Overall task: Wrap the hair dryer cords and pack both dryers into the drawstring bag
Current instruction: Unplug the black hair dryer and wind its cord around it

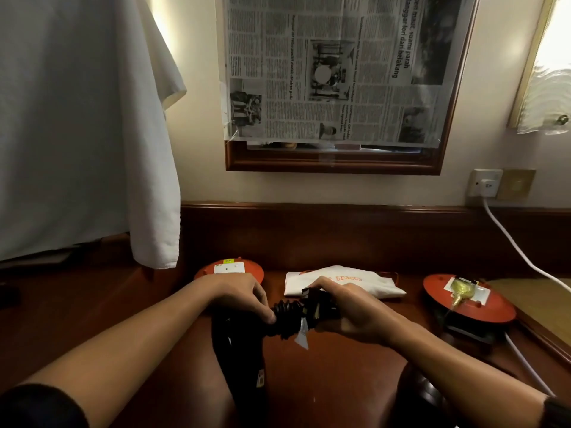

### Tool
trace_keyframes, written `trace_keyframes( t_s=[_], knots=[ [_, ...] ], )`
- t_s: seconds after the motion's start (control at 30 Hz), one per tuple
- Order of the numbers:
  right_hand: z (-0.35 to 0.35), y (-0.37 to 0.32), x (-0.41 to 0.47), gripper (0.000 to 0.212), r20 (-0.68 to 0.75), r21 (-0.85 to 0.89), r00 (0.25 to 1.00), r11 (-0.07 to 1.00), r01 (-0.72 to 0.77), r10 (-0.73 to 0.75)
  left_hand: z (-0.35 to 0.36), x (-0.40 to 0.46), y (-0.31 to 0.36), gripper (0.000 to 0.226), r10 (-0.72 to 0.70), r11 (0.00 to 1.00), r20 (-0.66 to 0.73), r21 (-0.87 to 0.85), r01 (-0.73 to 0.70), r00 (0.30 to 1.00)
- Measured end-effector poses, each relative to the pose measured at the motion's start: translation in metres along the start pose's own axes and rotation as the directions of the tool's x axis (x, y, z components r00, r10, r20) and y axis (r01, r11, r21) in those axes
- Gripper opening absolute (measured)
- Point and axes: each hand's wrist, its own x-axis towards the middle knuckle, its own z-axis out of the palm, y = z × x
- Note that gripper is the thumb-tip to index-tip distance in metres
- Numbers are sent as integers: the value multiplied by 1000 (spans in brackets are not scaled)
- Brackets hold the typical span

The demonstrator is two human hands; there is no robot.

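So both hands are over the dark wooden tabletop (pixel 346 381), working on a black hair dryer (pixel 238 350) that sits right in front of the person, body pointing back toward the camera. The cord (pixel 285 318) is bundled into tight black coils between the two hands. The left hand (pixel 244 295) comes in from the left with its fingers (pixel 265 313) curled down, pinching the left end of that coiled bundle. The right hand (pixel 349 310) is curled around the other end, gripping what looks like the black plug (pixel 318 304); a little white tag (pixel 302 335) hangs down from the cord just below it.

The drawstring bag (pixel 343 284) lies flat on the tabletop just behind the right hand, white with orange lettering, not touching the dryer as far as I can tell. I can only make out one dryer for sure; there's a dark rounded shape at the bottom right but it's too dim to call.

Other stuff: an orange round reel (pixel 228 271) behind the left hand, another orange reel (pixel 469 301) off to the right with a white cable (pixel 519 251) running up to a wall socket (pixel 485 186). A white towel (pixel 86 125) hangs on the left, and newspaper (pixel 333 69) covers the framed mirror (pixel 333 163) on the wall.
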Motion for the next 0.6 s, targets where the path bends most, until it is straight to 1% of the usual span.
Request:
trace_keyframes(
  t_s=[0.13,0.37,0.5,0.6],
  knots=[
    [10,12,4,50,23,70,996,994,-84,83,11,11,-6,31,3,1000,-65,23,-2,998],
    [22,30,10,43,50,139,983,973,-182,176,25,32,-16,33,25,998,-202,63,-12,979],
    [32,41,11,46,67,151,970,958,-243,235,32,41,-22,32,63,996,-306,83,-39,950],
    [41,45,10,56,55,133,969,960,-247,242,36,45,-26,35,71,997,-315,55,-56,947]
  ],
)
